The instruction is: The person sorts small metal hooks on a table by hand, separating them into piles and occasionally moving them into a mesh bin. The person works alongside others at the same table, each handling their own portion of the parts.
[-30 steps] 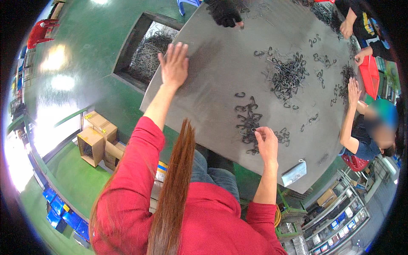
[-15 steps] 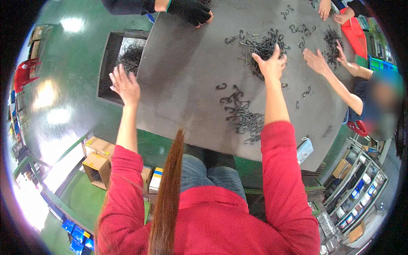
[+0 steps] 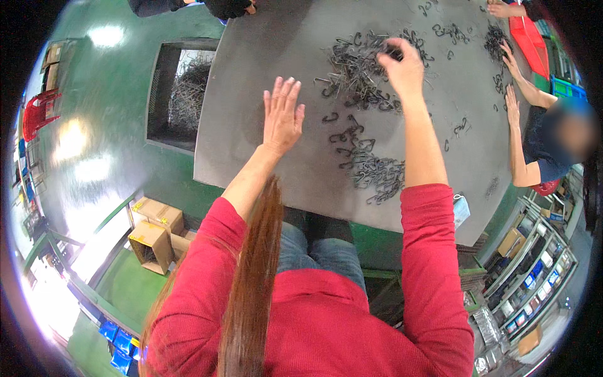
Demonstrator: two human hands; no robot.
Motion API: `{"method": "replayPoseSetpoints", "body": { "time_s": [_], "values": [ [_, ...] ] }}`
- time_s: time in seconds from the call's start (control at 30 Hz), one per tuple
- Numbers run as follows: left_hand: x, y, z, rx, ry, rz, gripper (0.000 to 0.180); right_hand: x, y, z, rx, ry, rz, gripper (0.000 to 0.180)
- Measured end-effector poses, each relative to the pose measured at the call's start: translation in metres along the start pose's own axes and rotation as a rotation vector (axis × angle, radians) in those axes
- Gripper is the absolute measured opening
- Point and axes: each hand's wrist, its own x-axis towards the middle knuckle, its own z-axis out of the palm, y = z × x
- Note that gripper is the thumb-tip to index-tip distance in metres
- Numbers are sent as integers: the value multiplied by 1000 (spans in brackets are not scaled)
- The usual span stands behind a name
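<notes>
right hand [image 3: 405, 68] over far pile of dark hooks [image 3: 359, 76]: judged as gathering.
held left hand [image 3: 282, 120] wide; could not tell right hand's hold; likely needed careful pinching next.

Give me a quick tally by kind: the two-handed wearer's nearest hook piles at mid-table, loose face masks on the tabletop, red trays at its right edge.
Dark metal hook piles: 2 (single hooks overlap too much to count)
Light-blue face mask: 1
Red tray: 1
Total: 4
</notes>
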Motion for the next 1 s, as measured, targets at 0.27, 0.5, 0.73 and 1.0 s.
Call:
{"method": "replayPoseSetpoints", "body": {
  "time_s": [0.27,0.5,0.73,1.0],
  "values": [
    [-17,57,50,109,-269,251,63,26,66,-56,-171,45,4,63],
    [-22,114,93,121,-383,436,70,-136,122,-114,-135,347,296,37],
    [-18,191,143,-77,-452,655,63,-296,111,-88,-143,520,636,43],
    [58,242,193,-14,-346,893,56,-327,81,-38,-293,424,493,45]
  ]
}}
